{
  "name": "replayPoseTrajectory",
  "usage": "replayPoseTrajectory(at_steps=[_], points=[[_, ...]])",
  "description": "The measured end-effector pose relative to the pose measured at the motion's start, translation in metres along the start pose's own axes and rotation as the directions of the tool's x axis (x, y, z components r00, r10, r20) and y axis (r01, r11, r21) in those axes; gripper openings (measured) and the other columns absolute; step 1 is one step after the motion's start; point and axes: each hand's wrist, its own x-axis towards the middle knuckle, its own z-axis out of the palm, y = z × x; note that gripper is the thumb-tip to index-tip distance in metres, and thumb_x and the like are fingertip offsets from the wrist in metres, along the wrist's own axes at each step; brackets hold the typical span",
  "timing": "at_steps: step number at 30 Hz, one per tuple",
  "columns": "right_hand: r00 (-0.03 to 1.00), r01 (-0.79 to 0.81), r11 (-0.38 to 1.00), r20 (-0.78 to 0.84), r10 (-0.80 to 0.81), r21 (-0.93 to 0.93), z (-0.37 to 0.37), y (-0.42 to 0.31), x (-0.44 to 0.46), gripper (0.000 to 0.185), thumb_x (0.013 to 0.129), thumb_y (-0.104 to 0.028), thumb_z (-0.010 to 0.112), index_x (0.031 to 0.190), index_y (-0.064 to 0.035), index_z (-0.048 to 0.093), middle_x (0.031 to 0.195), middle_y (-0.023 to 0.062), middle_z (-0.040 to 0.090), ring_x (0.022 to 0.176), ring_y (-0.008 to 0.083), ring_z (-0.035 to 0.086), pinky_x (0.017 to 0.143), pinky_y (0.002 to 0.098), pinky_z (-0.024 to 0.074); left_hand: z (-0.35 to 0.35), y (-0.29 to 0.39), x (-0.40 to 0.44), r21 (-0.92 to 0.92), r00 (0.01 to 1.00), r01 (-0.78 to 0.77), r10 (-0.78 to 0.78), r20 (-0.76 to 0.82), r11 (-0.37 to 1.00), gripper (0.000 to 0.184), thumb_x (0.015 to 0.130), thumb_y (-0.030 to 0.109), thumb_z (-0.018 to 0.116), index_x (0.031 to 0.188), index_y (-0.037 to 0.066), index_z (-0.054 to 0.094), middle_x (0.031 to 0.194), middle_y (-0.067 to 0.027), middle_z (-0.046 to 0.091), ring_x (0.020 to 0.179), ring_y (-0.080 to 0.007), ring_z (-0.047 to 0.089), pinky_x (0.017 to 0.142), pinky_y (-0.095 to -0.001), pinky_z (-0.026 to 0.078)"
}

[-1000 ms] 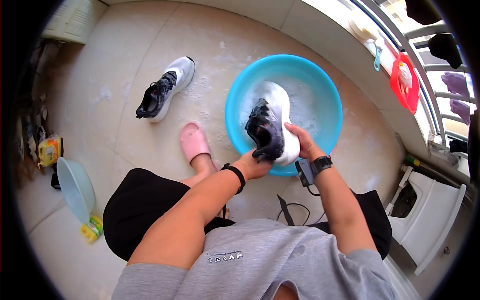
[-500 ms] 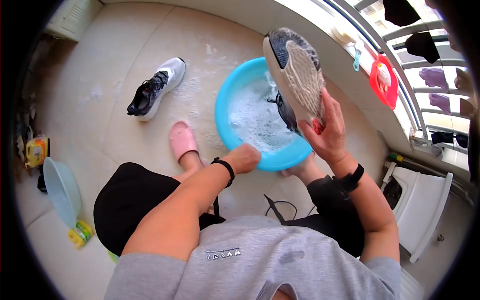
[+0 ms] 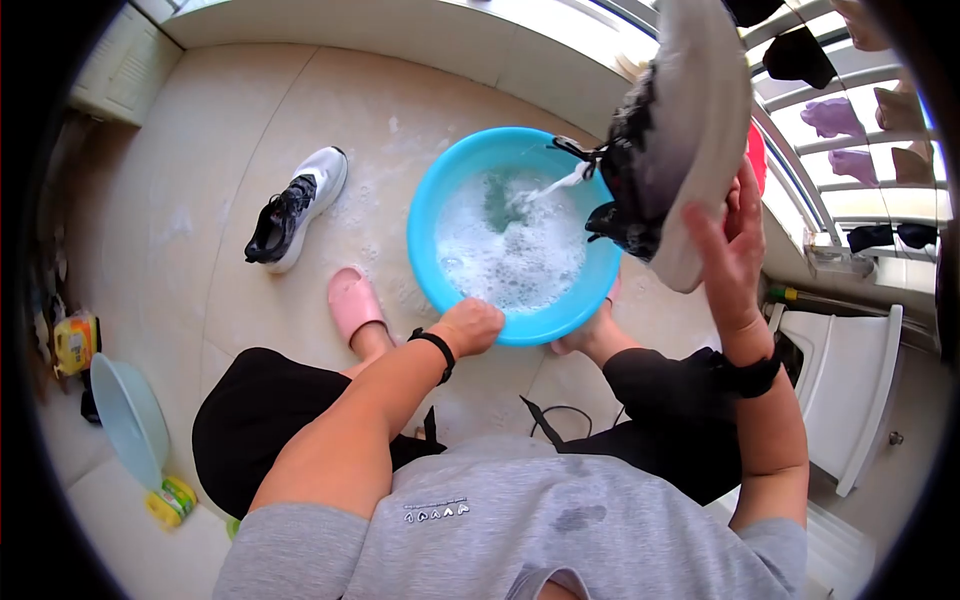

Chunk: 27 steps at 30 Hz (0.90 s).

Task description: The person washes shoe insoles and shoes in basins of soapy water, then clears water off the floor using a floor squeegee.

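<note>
A wet black and white sneaker (image 3: 690,130) is raised at the upper right, tilted on its side, with its laces hanging toward the basin. My right hand (image 3: 735,245) is closed on its sole side. Water streams down from the shoe into the blue basin (image 3: 425,255), which holds sudsy water. At the basin's near left rim, my left hand (image 3: 472,326) has its fingers curled; whether they grip the rim is hard to make out. The other black and white sneaker (image 3: 297,210) rests on the floor left of the basin.
Pink slippers (image 3: 354,303) are on my feet by the basin. A pale basin (image 3: 130,420) and yellow packages (image 3: 172,502) stand at the left. At the right are a white stool-like object (image 3: 845,380), a railing and hanging socks (image 3: 832,118).
My right hand has lifted the sneaker out of the basin, up and to the right, and turned it. My left hand has left the shoe for the basin's rim. The view has shifted.
</note>
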Motion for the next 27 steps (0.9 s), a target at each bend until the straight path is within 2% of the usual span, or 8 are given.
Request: replayPoseTrajectory(at_steps=[6,10,13,18,20,22,23,27], points=[[0.798,-0.478,0.635,-0.002,0.602,0.606,-0.069,0.031,-0.010,0.031,0.091,-0.026,0.048,0.109,-0.0026,0.054,0.102,0.0091,0.062,0.086,0.0194,0.062,0.081,0.0306,0.0488,-0.004,-0.001,0.005,-0.067,0.993,0.039,-0.031,0.115,0.997,0.009,0.066,0.007,0.054,0.059,0.005,0.060,0.066,-0.0171,0.061,0.062,-0.0312,0.061,0.055,-0.0396,0.049],[0.807,-0.294,0.511,-0.076,0.586,0.808,-0.149,0.024,-0.041,0.030,0.089,-0.028,0.049,0.108,-0.0055,0.055,0.101,0.0063,0.063,0.087,0.0207,0.061,0.082,0.0346,0.0481,0.000,0.002,0.002,-0.035,1.000,-0.024,0.024,0.006,0.999,0.005,0.068,0.007,0.051,0.064,0.007,0.055,0.066,-0.0141,0.059,0.064,-0.0297,0.059,0.059,-0.0397,0.047],[0.757,-0.022,0.794,-0.508,0.410,0.608,-0.253,-0.015,-0.059,0.044,0.082,-0.040,0.055,0.112,-0.0075,0.051,0.100,0.0098,0.059,0.093,0.0281,0.058,0.083,0.0452,0.0472,0.001,0.000,0.001,0.050,0.998,-0.064,0.064,0.005,0.997,0.003,0.069,0.008,0.050,0.069,0.008,0.053,0.068,-0.0110,0.057,0.067,-0.0280,0.058,0.062,-0.0382,0.045],[0.394,0.659,0.622,-0.898,0.195,0.424,-0.448,-0.064,-0.066,0.066,0.076,-0.060,0.054,0.111,-0.0054,0.042,0.115,0.0186,0.039,0.104,0.0357,0.041,0.094,0.0602,0.0322,-0.001,0.005,0.002,0.065,0.998,-0.012,0.007,0.067,0.998,0.002,0.069,0.008,0.052,0.070,0.007,0.053,0.071,-0.0131,0.058,0.069,-0.0299,0.058,0.063,-0.0392,0.047],[0.260,0.426,0.852,-0.943,0.209,0.306,-0.482,-0.057,-0.066,0.053,0.077,-0.055,0.057,0.095,-0.0066,0.045,0.098,0.0152,0.049,0.090,0.0274,0.049,0.085,0.0526,0.0417,-0.001,0.007,0.001,0.072,0.998,-0.032,0.028,0.056,0.997,0.002,0.068,0.007,0.052,0.070,0.007,0.053,0.071,-0.0137,0.058,0.067,-0.0307,0.058,0.062,-0.0397,0.047],[0.586,0.140,0.962,-0.803,0.112,0.236,-0.492,-0.024,-0.056,0.035,0.081,-0.043,0.059,0.083,-0.0093,0.048,0.072,0.0067,0.051,0.066,0.0178,0.051,0.068,0.0441,0.0462,0.000,0.005,0.001,0.063,0.998,-0.017,0.013,0.059,0.998,0.004,0.068,0.008,0.053,0.071,0.006,0.054,0.073,-0.0147,0.060,0.067,-0.0317,0.060,0.062,-0.0411,0.048],[0.440,0.099,0.984,-0.893,0.091,0.149,-0.446,-0.015,-0.033,0.024,0.083,-0.031,0.059,0.072,-0.0119,0.049,0.054,-0.0001,0.045,0.048,0.0125,0.045,0.051,0.0353,0.0425,-0.003,0.006,0.002,0.068,0.997,-0.005,0.000,0.079,0.998,0.004,0.068,0.008,0.053,0.071,0.006,0.054,0.073,-0.0147,0.060,0.069,-0.0317,0.060,0.063,-0.0414,0.048],[0.836,-0.084,0.919,-0.474,0.275,0.386,-0.318,0.043,0.021,0.014,0.083,-0.014,0.057,0.091,-0.0034,0.056,0.081,0.0070,0.059,0.073,0.0175,0.060,0.061,0.0295,0.0512,-0.003,0.007,0.001,0.076,0.996,-0.011,0.004,0.094,0.997,0.004,0.068,0.008,0.053,0.071,0.007,0.054,0.071,-0.0143,0.060,0.069,-0.0320,0.060,0.064,-0.0414,0.048]])
